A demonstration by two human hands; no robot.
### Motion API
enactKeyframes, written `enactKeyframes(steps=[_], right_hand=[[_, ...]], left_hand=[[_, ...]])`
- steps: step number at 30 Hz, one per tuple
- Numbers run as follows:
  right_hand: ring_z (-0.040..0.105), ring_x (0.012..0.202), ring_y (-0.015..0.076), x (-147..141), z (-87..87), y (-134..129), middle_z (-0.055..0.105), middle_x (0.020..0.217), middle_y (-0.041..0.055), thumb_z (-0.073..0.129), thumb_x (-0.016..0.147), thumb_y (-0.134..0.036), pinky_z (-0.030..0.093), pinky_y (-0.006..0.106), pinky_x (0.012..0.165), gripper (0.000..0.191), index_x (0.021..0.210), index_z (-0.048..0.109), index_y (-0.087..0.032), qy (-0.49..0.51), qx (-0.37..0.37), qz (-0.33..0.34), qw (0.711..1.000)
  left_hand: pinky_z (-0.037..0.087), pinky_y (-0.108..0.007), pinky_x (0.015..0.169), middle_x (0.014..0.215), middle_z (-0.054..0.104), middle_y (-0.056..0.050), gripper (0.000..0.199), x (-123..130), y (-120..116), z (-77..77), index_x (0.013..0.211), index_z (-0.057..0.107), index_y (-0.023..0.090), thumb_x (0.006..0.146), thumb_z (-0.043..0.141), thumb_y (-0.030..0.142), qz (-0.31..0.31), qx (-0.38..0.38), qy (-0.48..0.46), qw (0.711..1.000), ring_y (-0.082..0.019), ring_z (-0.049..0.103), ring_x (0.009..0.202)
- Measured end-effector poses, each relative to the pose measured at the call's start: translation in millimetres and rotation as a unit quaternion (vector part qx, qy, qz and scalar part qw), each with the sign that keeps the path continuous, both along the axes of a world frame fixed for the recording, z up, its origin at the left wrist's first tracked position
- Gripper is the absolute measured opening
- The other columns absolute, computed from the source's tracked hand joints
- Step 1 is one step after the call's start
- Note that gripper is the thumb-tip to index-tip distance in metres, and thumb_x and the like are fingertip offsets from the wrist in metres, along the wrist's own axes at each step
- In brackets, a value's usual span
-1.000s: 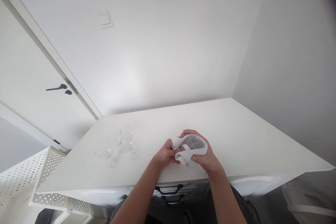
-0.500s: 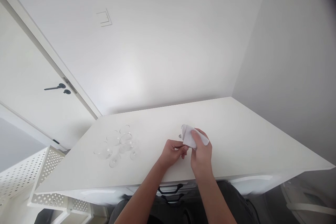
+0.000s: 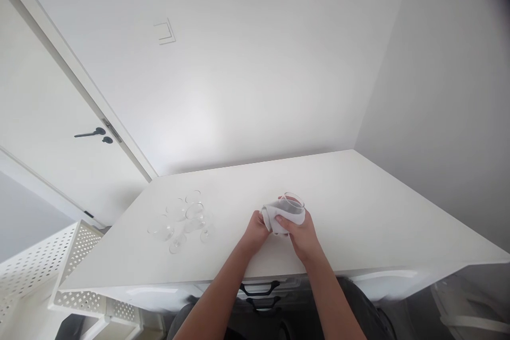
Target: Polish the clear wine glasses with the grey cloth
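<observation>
A clear stemmed wine glass (image 3: 294, 201) lies tilted between my hands, its rim pointing up and to the right. Around its bowl is wrapped a white cloth (image 3: 285, 217). My right hand (image 3: 303, 235) is closed round the cloth and bowl, thumb across the front. At the cloth's left end, my left hand (image 3: 255, 234) is closed at the glass's stem end; cloth and fingers hide the stem and foot. To the left, several clear stemmed glasses (image 3: 195, 215) stand close together on the white countertop (image 3: 358, 212).
The counter's back edge meets a white wall (image 3: 255, 90). Black-handled drawers (image 3: 261, 289) are below the front edge, by my legs. A door with a black handle (image 3: 91, 133) stands at the left, above a perforated white rack (image 3: 75, 255).
The glass has turned so its rim now shows on the right, with the cloth round its bowl. My right hand has shifted slightly left and down. The view has moved slightly.
</observation>
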State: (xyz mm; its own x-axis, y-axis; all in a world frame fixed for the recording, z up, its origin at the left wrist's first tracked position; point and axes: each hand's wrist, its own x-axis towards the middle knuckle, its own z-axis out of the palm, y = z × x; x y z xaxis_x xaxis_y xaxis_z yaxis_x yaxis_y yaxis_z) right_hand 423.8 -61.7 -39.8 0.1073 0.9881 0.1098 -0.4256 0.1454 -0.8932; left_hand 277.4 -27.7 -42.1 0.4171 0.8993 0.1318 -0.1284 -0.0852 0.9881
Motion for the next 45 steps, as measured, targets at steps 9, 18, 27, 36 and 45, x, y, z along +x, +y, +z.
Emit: enactKeyframes(steps=[9,18,27,36,45], right_hand=[[0.07,0.107,0.0307,9,-13.4,10,0.079,0.109,0.0105,0.085,0.081,-0.057,0.052,0.046,0.1,0.047,0.109,0.078,-0.02,-0.021,-0.024,-0.009,0.999],[0.069,0.085,0.0246,0,-5.2,-7,0.077,0.093,0.0072,0.092,0.075,-0.05,0.053,0.036,0.079,0.044,0.102,0.077,-0.019,0.058,-0.147,0.216,0.963],[0.067,0.095,0.0268,-2,-16.3,2,0.077,0.096,0.0069,0.091,0.076,-0.046,0.049,0.04,0.091,0.04,0.103,0.079,-0.019,-0.06,-0.057,0.181,0.98],[0.066,0.09,0.0239,-4,-10.6,0,0.076,0.095,0.0078,0.088,0.078,-0.05,0.049,0.037,0.085,0.041,0.099,0.078,-0.017,0.0,-0.083,0.193,0.978],[0.057,0.063,0.0177,-8,-1.9,-14,0.066,0.075,0.0021,0.074,0.086,-0.056,0.052,0.038,0.07,0.039,0.097,0.074,-0.019,-0.01,-0.053,0.259,0.964]], left_hand=[[0.049,-0.031,0.091,0.113,0.073,-0.009,0.032,-3,9,-1.1,0.107,0.073,0.018,0.096,0.068,0.047,0.132,0.032,-0.063,0.989,-0.021,0.064,0.103],[0.054,-0.043,0.099,0.137,0.07,-0.022,0.074,-2,10,0.3,0.137,0.066,0.016,0.083,0.079,0.065,-0.041,-0.082,-0.184,0.979,-0.034,0.065,0.124],[0.059,-0.039,0.085,0.125,0.072,-0.019,0.058,-2,13,-6.4,0.133,0.065,0.014,0.09,0.077,0.052,-0.046,-0.083,-0.239,0.966,-0.027,0.073,0.1],[0.059,-0.04,0.087,0.124,0.073,-0.017,0.053,-1,9,2.1,0.125,0.069,0.015,0.089,0.078,0.053,-0.011,-0.102,-0.239,0.966,-0.025,0.073,0.098],[0.057,-0.042,0.09,0.123,0.072,-0.017,0.078,-10,12,-3.1,0.133,0.068,0.016,0.077,0.082,0.069,-0.109,-0.121,-0.249,0.955,-0.028,0.072,0.1]])
